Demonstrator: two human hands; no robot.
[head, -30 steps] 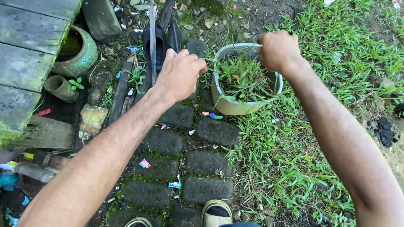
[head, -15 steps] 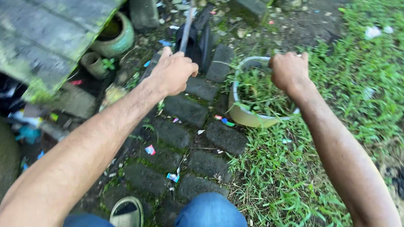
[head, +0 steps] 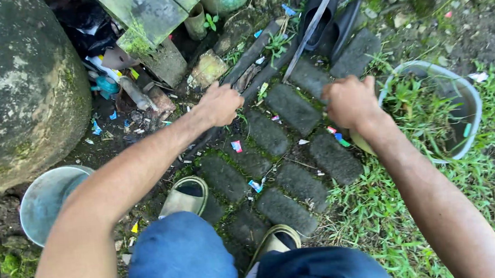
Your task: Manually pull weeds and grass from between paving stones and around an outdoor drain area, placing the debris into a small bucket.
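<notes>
Since half a second ago my view has swung left and dropped lower: the pale bucket (head: 469, 91) of cut grass that sat ahead of my right hand (head: 350, 101) now lies just to its right, and a big mossy boulder (head: 17, 85) has come in far out to the left. My left hand (head: 219, 103) has come down from the long stick (head: 311, 29), which now leans free ahead, between the two hands. That left hand is curled low over the weeds (head: 240, 117) at the edge of the dark paving stones (head: 292, 108), fingers bunched together; I cannot tell whether it actually grips anything. My right hand is closed in a loose fist just beside the bucket's near rim, knuckles up; whether it touches the rim I cannot tell. A black rubber boot (head: 331, 11) lies beyond the stick. Behind and to the left of my left hand sits a round grey basin (head: 45, 199). Close under both arms are my knees in blue denim and two sandals (head: 185, 197) on the stones.
</notes>
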